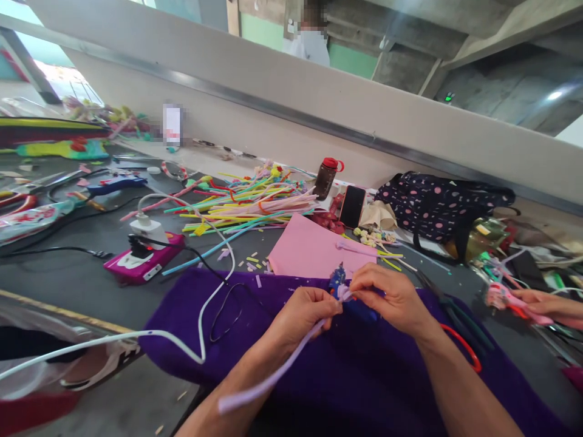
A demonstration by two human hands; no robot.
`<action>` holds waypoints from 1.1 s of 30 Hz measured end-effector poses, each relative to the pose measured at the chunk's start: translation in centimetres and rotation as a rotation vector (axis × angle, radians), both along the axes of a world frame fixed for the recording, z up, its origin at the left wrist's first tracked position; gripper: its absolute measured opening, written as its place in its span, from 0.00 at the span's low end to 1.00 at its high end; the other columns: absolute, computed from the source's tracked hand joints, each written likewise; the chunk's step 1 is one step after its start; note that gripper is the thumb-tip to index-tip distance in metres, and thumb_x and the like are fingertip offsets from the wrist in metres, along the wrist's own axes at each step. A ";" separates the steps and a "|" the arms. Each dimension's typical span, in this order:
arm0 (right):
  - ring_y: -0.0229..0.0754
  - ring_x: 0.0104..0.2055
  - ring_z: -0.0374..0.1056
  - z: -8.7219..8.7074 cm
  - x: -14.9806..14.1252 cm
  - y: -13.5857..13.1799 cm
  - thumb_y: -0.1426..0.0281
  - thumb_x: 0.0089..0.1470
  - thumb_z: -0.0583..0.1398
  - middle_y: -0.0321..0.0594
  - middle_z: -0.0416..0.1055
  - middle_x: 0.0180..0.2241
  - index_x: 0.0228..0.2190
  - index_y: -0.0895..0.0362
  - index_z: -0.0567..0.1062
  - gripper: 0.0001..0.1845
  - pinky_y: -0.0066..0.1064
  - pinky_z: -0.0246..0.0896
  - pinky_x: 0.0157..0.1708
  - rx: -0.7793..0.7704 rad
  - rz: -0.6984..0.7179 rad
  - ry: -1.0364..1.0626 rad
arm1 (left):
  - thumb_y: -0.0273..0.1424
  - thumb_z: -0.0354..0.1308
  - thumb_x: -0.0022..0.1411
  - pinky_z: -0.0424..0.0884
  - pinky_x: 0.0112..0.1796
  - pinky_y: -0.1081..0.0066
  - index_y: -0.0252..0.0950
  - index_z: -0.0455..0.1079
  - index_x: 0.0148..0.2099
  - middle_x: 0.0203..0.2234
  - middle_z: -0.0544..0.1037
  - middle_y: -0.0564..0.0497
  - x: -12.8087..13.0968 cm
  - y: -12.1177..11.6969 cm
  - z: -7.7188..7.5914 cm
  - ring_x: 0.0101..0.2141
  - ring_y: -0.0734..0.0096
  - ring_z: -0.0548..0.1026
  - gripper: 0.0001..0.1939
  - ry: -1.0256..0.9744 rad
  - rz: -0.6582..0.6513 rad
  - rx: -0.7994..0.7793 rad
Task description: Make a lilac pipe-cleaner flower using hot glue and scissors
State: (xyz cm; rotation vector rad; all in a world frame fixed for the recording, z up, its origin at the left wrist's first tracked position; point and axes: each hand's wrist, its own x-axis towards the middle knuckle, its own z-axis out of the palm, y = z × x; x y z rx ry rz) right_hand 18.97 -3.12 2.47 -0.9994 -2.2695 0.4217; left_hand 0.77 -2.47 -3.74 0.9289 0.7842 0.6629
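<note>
My left hand (303, 315) is closed in a pinch round a lilac pipe cleaner (273, 373), whose long end trails down toward me. My right hand (389, 294) is closed on the same pipe cleaner's upper end, where it meets a small blue piece (337, 279). Both hands hover just above a purple cloth (346, 370) spread over the table edge. A pink sheet (310, 249) lies just beyond the hands.
A heap of coloured pipe cleaners (241, 203) lies behind the pink sheet. A dark bottle with a red cap (327, 177), a phone (352, 206) and a dotted black bag (437, 203) stand further back. A pink power strip (143, 258) with white cable sits left. Another person's hand (546, 303) works at right.
</note>
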 end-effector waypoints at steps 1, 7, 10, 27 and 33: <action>0.39 0.34 0.67 0.0 0.0 0.1 0.75 0.53 0.56 0.39 0.71 0.30 0.31 0.56 0.72 0.05 0.31 0.62 0.35 0.007 0.017 -0.005 | 0.34 0.60 0.45 0.44 0.11 0.79 0.33 0.66 0.21 0.08 0.64 0.58 0.0 0.0 0.1 0.08 0.86 0.53 0.10 0.008 0.001 0.001; 0.39 0.35 0.67 -0.3 0.3 -0.2 0.75 0.53 0.56 0.39 0.71 0.31 0.31 0.56 0.73 0.06 0.31 0.62 0.35 0.046 0.020 -0.035 | 0.32 0.59 0.45 0.43 0.12 0.78 0.34 0.66 0.20 0.08 0.64 0.58 0.1 -0.1 0.2 0.08 0.85 0.53 0.08 0.026 -0.013 0.018; 0.39 0.36 0.67 -0.2 0.5 -0.3 0.75 0.54 0.56 0.39 0.72 0.31 0.32 0.56 0.73 0.06 0.31 0.62 0.36 0.073 0.039 -0.073 | 0.32 0.59 0.45 0.43 0.12 0.78 0.33 0.68 0.22 0.08 0.64 0.58 0.1 -0.1 0.0 0.08 0.85 0.53 0.07 0.028 -0.034 0.032; 0.40 0.36 0.66 -0.7 0.6 -0.4 0.75 0.54 0.55 0.40 0.72 0.31 0.31 0.56 0.73 0.06 0.32 0.61 0.36 0.153 0.021 -0.155 | 0.32 0.58 0.46 0.44 0.14 0.78 0.33 0.65 0.20 0.08 0.63 0.59 0.3 -0.3 0.2 0.09 0.85 0.53 0.08 0.130 -0.040 0.086; 0.40 0.35 0.65 -1.1 0.5 -0.5 0.75 0.52 0.56 0.41 0.71 0.30 0.30 0.57 0.72 0.04 0.33 0.60 0.35 0.154 -0.021 -0.150 | 0.30 0.57 0.46 0.45 0.14 0.78 0.33 0.65 0.21 0.08 0.63 0.59 0.3 -0.2 0.4 0.09 0.85 0.54 0.07 0.133 -0.051 0.068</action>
